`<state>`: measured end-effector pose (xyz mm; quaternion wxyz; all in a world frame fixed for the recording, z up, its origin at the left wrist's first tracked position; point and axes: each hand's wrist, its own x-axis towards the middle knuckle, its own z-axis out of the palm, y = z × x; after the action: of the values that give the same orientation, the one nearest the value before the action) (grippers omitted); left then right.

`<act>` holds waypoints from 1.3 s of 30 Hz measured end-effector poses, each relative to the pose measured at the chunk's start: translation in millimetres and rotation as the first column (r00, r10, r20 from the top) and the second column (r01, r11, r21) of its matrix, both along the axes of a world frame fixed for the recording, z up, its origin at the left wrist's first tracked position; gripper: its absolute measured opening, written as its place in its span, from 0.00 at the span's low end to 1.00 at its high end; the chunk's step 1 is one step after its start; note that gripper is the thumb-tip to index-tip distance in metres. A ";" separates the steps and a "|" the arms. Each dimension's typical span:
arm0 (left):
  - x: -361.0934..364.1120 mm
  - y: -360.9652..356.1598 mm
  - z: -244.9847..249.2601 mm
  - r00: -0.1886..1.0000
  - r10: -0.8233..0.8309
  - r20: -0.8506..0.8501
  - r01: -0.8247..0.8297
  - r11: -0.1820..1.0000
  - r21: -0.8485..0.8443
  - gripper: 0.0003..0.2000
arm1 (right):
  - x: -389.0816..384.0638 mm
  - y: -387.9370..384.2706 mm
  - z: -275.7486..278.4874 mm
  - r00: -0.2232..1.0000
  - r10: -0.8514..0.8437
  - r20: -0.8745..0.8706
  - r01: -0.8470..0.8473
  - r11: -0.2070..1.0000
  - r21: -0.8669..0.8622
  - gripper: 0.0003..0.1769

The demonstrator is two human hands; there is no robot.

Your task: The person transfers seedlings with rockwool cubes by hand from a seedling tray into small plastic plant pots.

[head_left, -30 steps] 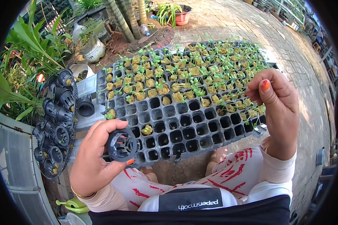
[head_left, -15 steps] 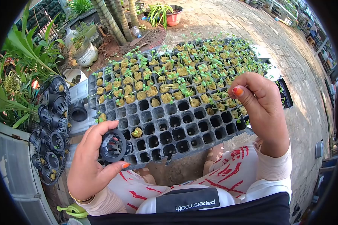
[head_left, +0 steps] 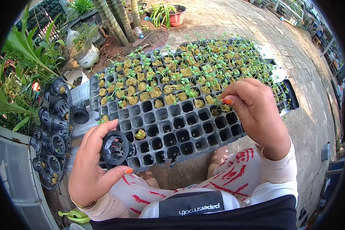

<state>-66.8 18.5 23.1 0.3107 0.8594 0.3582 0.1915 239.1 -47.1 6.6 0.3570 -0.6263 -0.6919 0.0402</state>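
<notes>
Between thumb and fingers, my left hand (head_left: 92, 165) holds a black net pot (head_left: 115, 148) over the tray's near left corner. My right hand (head_left: 255, 111) is pinched above the right part of the black seedling tray (head_left: 168, 132), its fingertips by the seedlings; whatever they grip is too small to make out. Green seedlings in brownish plugs (head_left: 186, 72) fill the far rows, while most near cells are empty. One plug with a small sprout (head_left: 140, 134) sits alone among the empty near cells.
At the left stands a black mesh basket (head_left: 69, 132) of net pots, with another black pot (head_left: 80, 114) beside it. Leafy plants, a white bucket (head_left: 89, 57) and a red planter (head_left: 177, 17) lie beyond. A green watering can (head_left: 76, 215) is at the lower left.
My right hand has moved a little to the left and down over the tray, its fingertips lower among the seedlings. My left hand and its net pot have barely moved.
</notes>
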 end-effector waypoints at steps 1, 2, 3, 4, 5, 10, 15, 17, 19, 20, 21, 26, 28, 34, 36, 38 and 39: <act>-0.4 0.0 0.6 1.000 -0.016 0.000 0.016 1.000 0.013 0.40 | -1.1 -0.5 0.3 1.000 0.000 0.000 0.000 1.000 -0.001 0.03; -0.2 -1.2 1.0 1.000 -0.015 0.000 0.015 1.000 0.013 0.40 | -2.7 -1.1 1.1 0.996 -0.024 0.091 0.019 0.998 0.053 0.03; 0.1 -3.4 1.5 0.999 0.019 0.036 -0.017 0.999 -0.042 0.40 | -3.6 -1.6 2.1 0.982 -0.053 0.179 0.034 0.994 0.108 0.03; -0.2 -5.5 2.1 0.996 0.054 0.070 -0.047 0.994 -0.098 0.40 | -3.9 -2.5 4.0 0.982 -0.054 0.179 0.034 0.994 0.108 0.03; -1.4 -7.0 2.7 0.996 0.053 0.070 -0.046 0.994 -0.097 0.40 | -4.0 -3.5 6.3 0.968 -0.070 0.241 0.046 0.993 0.107 0.04; -1.8 -19.0 12.8 0.986 0.158 0.059 -0.163 0.981 0.106 0.42 | -2.0 -0.9 5.0 0.937 -0.097 0.335 0.036 0.982 0.185 0.05; -0.1 -27.6 13.8 0.987 0.079 0.140 -0.118 0.947 0.298 0.41 | 1.1 -1.2 0.7 0.933 -0.108 0.344 0.074 0.991 0.111 0.05; 0.3 -29.2 12.8 0.986 0.031 0.166 -0.089 0.931 0.353 0.40 | 0.9 -1.3 -0.1 0.938 -0.110 0.328 0.087 0.993 0.082 0.05; 0.7 -30.2 11.7 0.987 -0.073 0.144 0.008 0.913 0.407 0.42 | 1.4 -0.5 -2.8 0.944 -0.112 0.310 0.101 0.994 0.052 0.04; 4.4 -32.1 9.4 0.987 -0.074 0.143 0.009 0.913 0.408 0.42 | 2.3 1.2 -6.3 0.955 -0.116 0.272 0.095 0.992 0.089 0.03; 11.7 -35.8 5.7 0.975 -0.041 0.220 -0.056 0.907 0.417 0.40 | 3.1 2.7 -9.3 0.965 -0.118 0.234 0.090 0.988 0.126 0.03; 31.8 -43.2 1.5 0.959 0.018 0.282 -0.166 0.844 0.510 0.33 | 9.0 7.3 -17.9 0.989 -0.116 0.095 0.110 0.992 0.065 0.04; 33.6 -43.2 3.9 0.994 0.043 0.099 -0.097 0.761 0.642 0.28 | 10.1 7.9 -18.0 0.993 -0.114 0.032 0.113 0.993 0.041 0.04; 45.5 -48.7 -3.8 0.997 0.049 0.062 -0.078 0.730 0.679 0.22 | 5.4 5.7 -16.6 0.965 -0.199 0.169 0.173 0.972 0.156 0.04; 48.4 -48.8 -5.5 0.997 0.051 0.061 -0.079 0.736 0.673 0.21 | 6.3 7.5 -20.3 0.976 -0.145 0.161 0.125 0.984 0.128 0.04; 50.8 -48.4 -7.1 0.997 0.053 0.060 -0.080 0.742 0.666 0.20 | 9.6 9.0 -22.3 0.986 -0.128 0.109 0.118 0.988 0.096 0.03; 51.9 -47.8 -7.9 0.997 0.052 0.058 -0.078 0.750 0.657 0.19 | 11.2 9.4 -22.5 0.992 -0.111 0.057 0.107 0.992 0.064 0.03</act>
<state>-14.9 -29.3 15.2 -0.0122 0.8972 0.2918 0.3313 250.4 -37.6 -16.0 0.3567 -0.6527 -0.6681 -0.0194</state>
